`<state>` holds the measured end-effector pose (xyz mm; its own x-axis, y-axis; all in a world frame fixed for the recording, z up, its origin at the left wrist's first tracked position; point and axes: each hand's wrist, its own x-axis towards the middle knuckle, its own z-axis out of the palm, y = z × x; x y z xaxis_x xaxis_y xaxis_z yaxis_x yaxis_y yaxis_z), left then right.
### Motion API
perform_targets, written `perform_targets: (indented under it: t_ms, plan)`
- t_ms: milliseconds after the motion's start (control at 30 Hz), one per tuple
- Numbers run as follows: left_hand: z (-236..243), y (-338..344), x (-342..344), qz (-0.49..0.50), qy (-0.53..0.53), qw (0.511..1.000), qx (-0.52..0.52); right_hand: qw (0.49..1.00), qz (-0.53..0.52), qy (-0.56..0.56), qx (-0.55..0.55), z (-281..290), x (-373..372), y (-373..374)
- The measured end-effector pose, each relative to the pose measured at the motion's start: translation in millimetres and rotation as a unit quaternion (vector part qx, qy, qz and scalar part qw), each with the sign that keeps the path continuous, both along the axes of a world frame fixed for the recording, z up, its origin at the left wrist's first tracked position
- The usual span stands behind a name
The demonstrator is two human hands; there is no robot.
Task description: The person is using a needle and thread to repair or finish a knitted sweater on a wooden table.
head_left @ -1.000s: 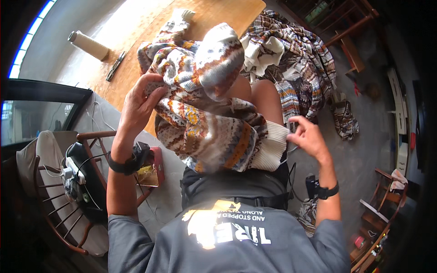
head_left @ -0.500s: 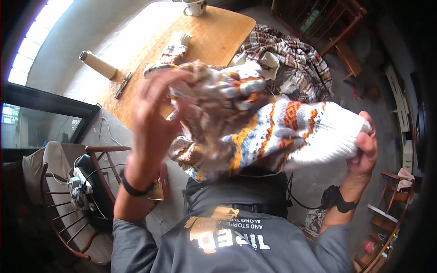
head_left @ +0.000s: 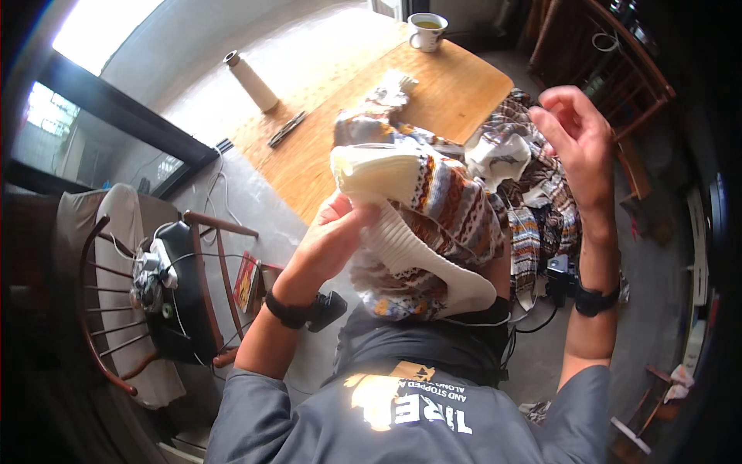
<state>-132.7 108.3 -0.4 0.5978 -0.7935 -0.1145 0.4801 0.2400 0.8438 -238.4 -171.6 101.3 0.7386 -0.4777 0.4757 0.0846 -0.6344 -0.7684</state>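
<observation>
Our right hand (head_left: 576, 138) had risen to the upper right, half-curled, its hold unclear to us; mid-frame, our left hand (head_left: 331, 236) pinched the knitted garment's (head_left: 460, 193) cream ribbing (head_left: 382, 170).

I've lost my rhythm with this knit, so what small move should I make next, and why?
I'd probably lower the right hand to the loose far end of the white ribbed edge, to steady the knit. Only the left hand holds that edge; the right is raised apart from it.
</observation>
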Motion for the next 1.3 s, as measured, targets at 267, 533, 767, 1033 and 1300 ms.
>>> perform_targets:
  t_ms: [267,533,767,1033,1300]
  plan:
    - [-4.2,4.4,4.8,-0.031,0.055,0.998,-0.008,0.968,0.141,0.096,-0.182,-70.5,-9.7,80.1]
    - [-45.9,43.3,33.7,0.022,-0.189,0.976,0.101,0.873,0.241,0.186,0.38,-62.4,-3.9,24.1]
    - [-15.3,74.3,41.1,0.123,-0.32,0.92,0.19,0.839,0.25,0.262,0.406,-67.4,6.7,18.0]
    - [-5.8,58.8,65.8,0.08,-0.346,0.875,0.33,0.976,0.071,0.149,0.141,-80.3,-12.5,-24.4]
    - [-7.6,-0.6,79.4,-0.022,-0.588,0.776,0.226,0.977,-0.111,-0.159,0.095,40.5,-123.8,-155.5]
